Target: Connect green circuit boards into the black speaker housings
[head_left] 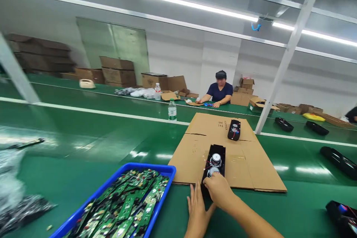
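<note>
A black speaker housing (221, 152) with two round silver-backed speaker drivers (215, 160) and thin red wires lies in front of me, its near end past the cardboard edge. My left hand (197, 208) rests beside that near end, fingers stretched out along its left side and thumb apart. Over the near end is my right hand (219, 189), closed, with its fingertips down in the housing by the lower driver. Whatever it pinches is hidden. Farther up on the cardboard sheet (189, 156) lies a second speaker housing (234, 130).
To the left stands a blue tray (163, 170) heaped with green circuit boards (125, 208). Plastic bags (16, 193) lie farther left. More black housings (338, 161) are on the right. A water bottle (172, 111) stands beyond the cardboard; a co-worker (221, 91) sits across the green bench.
</note>
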Demonstrator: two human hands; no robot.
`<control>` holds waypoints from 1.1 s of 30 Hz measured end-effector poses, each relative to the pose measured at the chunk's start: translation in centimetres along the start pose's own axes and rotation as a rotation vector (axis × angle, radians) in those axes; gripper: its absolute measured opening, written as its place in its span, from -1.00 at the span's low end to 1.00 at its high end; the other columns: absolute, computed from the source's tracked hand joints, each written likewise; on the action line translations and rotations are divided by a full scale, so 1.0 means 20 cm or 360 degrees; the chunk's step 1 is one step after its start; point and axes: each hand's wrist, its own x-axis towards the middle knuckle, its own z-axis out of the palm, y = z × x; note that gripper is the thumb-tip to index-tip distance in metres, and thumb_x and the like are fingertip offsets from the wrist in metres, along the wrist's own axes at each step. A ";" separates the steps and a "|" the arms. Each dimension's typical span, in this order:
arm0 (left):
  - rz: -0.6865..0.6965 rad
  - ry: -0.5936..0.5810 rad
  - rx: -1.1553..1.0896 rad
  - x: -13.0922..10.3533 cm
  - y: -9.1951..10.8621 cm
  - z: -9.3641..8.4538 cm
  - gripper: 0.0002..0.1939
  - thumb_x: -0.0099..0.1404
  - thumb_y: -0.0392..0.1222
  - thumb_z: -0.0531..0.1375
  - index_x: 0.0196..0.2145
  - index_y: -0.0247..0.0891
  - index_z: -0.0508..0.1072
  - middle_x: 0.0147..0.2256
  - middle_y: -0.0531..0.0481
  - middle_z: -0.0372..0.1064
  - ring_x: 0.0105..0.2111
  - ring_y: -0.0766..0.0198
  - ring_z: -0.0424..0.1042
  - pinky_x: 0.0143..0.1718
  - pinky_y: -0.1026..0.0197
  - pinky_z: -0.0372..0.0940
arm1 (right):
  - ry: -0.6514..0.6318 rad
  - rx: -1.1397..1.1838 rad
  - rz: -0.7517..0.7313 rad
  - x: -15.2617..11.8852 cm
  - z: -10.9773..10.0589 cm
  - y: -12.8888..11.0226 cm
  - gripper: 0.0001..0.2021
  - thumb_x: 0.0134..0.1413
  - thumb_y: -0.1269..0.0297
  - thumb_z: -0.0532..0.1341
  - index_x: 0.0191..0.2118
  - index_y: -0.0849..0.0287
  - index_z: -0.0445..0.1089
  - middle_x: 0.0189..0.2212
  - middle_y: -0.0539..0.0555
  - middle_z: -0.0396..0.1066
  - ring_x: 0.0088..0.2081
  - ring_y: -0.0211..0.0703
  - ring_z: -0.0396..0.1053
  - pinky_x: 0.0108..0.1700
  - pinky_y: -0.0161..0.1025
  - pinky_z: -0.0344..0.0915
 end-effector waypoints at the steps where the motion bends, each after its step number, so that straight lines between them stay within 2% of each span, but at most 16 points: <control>1: -0.0009 0.0006 -0.0071 -0.06 -0.03 -0.02 -0.37 0.28 -0.25 0.05 0.25 -0.53 0.04 0.27 -0.36 -0.02 0.29 -0.07 -0.15 0.21 -0.17 0.00 | 0.0030 0.0034 -0.0066 -0.01 -0.01 0.03 -0.76 0.19 0.52 0.09 -0.12 0.16 0.41 -0.25 0.04 0.45 -0.16 -0.22 0.37 -0.10 -0.28 0.30; 3: -0.0016 0.0013 -0.0206 -0.18 -0.11 -0.10 -0.40 0.29 -0.24 0.00 0.24 -0.51 0.08 0.26 -0.31 0.04 0.28 0.00 -0.07 0.21 -0.02 0.06 | 0.0107 0.0075 -0.0143 -0.03 -0.01 0.12 -0.59 0.11 0.62 0.05 0.00 0.10 0.37 -0.10 0.04 0.42 -0.08 -0.23 0.33 -0.05 -0.31 0.26; 5: -0.0017 0.0003 -0.0337 -0.27 -0.20 -0.22 -0.48 0.27 -0.23 -0.02 0.17 -0.43 0.25 0.18 -0.24 0.24 0.19 0.08 0.19 0.15 0.14 0.17 | 0.0152 0.0068 -0.0158 -0.02 -0.01 0.26 -0.57 0.00 0.62 0.12 -0.01 0.14 0.39 0.01 0.13 0.36 0.04 -0.07 0.24 0.02 -0.16 0.21; 8: -0.0051 -0.0020 -0.0491 -0.35 -0.30 -0.44 -0.63 0.28 -0.18 -0.02 -0.08 -0.28 0.48 -0.12 -0.10 0.54 -0.09 0.17 0.50 -0.06 0.29 0.37 | 0.0091 0.0013 -0.0209 0.02 0.03 0.44 -0.75 -0.16 0.58 0.24 -0.29 0.20 0.49 -0.04 0.22 0.40 0.06 0.19 0.19 -0.01 0.05 0.19; 10: -0.0127 0.0022 -0.0518 -0.36 -0.36 -0.58 -0.64 0.30 -0.16 -0.04 -0.13 -0.27 0.49 -0.19 -0.08 0.57 -0.17 0.19 0.53 -0.13 0.29 0.40 | 0.0058 -0.0046 -0.0284 0.04 0.05 0.51 -0.80 -0.16 0.57 0.25 -0.37 0.18 0.49 -0.09 0.22 0.43 0.05 0.24 0.20 -0.01 0.14 0.14; 12: -0.0230 0.0085 -0.0472 -0.33 -0.42 -0.70 -0.67 0.33 -0.17 -0.03 -0.12 -0.28 0.46 -0.17 -0.09 0.54 -0.16 0.20 0.51 -0.10 0.25 0.39 | 0.0028 -0.0106 -0.0395 0.05 0.05 0.52 -0.84 -0.12 0.56 0.26 -0.40 0.17 0.48 -0.22 0.21 0.48 -0.04 0.20 0.26 0.01 0.15 0.09; 15: -0.0407 0.0164 -0.0293 -0.26 -0.50 -0.83 -0.75 0.36 -0.25 0.02 -0.09 -0.29 0.42 -0.12 -0.11 0.49 -0.13 0.18 0.48 -0.06 0.09 0.37 | -0.0002 -0.0183 -0.0558 0.01 0.05 0.45 -0.87 -0.09 0.54 0.27 -0.46 0.17 0.46 -0.43 0.16 0.48 -0.19 0.10 0.35 0.03 0.13 0.03; 18: -0.0559 0.0179 -0.0048 -0.17 -0.56 -0.90 -0.79 0.34 -0.21 0.14 -0.08 -0.31 0.40 -0.11 -0.10 0.43 -0.13 0.13 0.45 -0.09 -0.05 0.35 | -0.0004 -0.0217 -0.0654 -0.11 0.10 0.33 -0.89 -0.08 0.49 0.29 -0.49 0.14 0.44 -0.54 0.12 0.45 -0.31 0.04 0.39 -0.04 0.03 0.10; 21: -0.0659 0.0128 0.0181 -0.10 -0.57 -0.93 -0.76 0.32 -0.19 0.18 -0.08 -0.30 0.40 -0.06 -0.10 0.39 -0.10 0.09 0.42 -0.08 -0.08 0.33 | 0.0000 -0.0192 -0.0661 -0.31 0.20 0.19 -0.90 -0.01 0.36 0.28 -0.50 0.13 0.41 -0.57 0.09 0.44 -0.44 -0.04 0.39 -0.22 -0.10 0.17; 25: -0.0749 0.0031 0.0364 -0.02 -0.52 -0.92 -0.75 0.31 -0.19 0.19 -0.07 -0.30 0.40 -0.02 -0.11 0.36 -0.06 0.07 0.39 -0.06 -0.11 0.32 | -0.0037 -0.0092 -0.0595 -0.58 0.33 0.01 -0.84 -0.02 0.24 0.29 -0.54 0.11 0.38 -0.60 0.06 0.42 -0.47 -0.08 0.37 -0.26 -0.14 0.17; 29: -0.0799 -0.0031 0.0341 0.02 -0.48 -0.93 -0.75 0.30 -0.20 0.20 -0.07 -0.30 0.40 -0.01 -0.11 0.35 -0.04 0.06 0.37 -0.05 -0.12 0.30 | -0.0108 0.0024 -0.0502 -0.74 0.38 -0.10 -0.82 -0.12 0.24 0.36 -0.56 0.11 0.37 -0.64 0.04 0.40 -0.47 -0.09 0.36 -0.26 -0.16 0.20; 31: -0.0819 -0.0042 0.0237 0.01 -0.47 -0.96 -0.78 0.29 -0.20 0.21 -0.12 -0.31 0.41 -0.04 -0.11 0.37 -0.06 0.06 0.38 -0.04 -0.12 0.28 | -0.0123 0.0067 -0.0434 -0.77 0.35 -0.13 -0.82 -0.13 0.22 0.38 -0.52 0.11 0.38 -0.58 0.05 0.43 -0.43 -0.06 0.38 -0.27 -0.16 0.23; 33: -0.0833 -0.0018 0.0069 -0.03 -0.46 -1.00 -0.81 0.26 -0.21 0.21 -0.19 -0.34 0.43 -0.09 -0.12 0.40 -0.06 0.05 0.38 -0.02 -0.11 0.25 | -0.0128 0.0226 -0.0325 -0.78 0.30 -0.16 -0.82 -0.11 0.18 0.37 -0.38 0.11 0.41 -0.44 0.07 0.47 -0.36 -0.03 0.40 -0.27 -0.17 0.28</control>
